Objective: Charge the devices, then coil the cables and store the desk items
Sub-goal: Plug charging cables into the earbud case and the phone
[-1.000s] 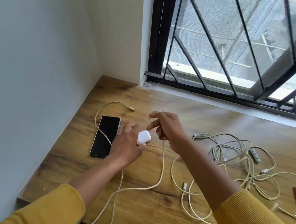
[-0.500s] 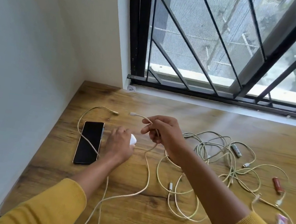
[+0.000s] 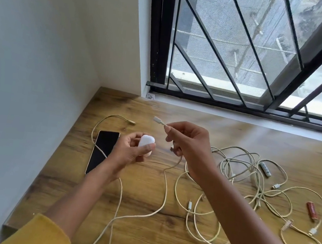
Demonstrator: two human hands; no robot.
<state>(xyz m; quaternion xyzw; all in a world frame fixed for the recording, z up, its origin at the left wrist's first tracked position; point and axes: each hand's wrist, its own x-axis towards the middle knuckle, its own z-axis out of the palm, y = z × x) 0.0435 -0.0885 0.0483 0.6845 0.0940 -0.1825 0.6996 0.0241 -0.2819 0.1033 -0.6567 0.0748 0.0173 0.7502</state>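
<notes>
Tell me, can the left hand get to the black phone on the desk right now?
Probably yes, but not freely. The phone lies just beside the left hand with nothing between them, only a cable draped over its screen. That hand already holds the white earbud case, so it would likely need to put it down first.

A big window [image 3: 270, 54] fills the upper right of the frame. It has black metal bars [image 3: 215, 44] that cross in slanted lines. Through the glass, grey walls show outside, blurry. A white ledge [image 3: 240, 118] runs under the window, along the back of the brown wooden desk [image 3: 139, 231]. A plain white wall [image 3: 29, 60] covers the left side of the frame. It meets another white wall [image 3: 127, 33] in the corner, upper middle.
</notes>
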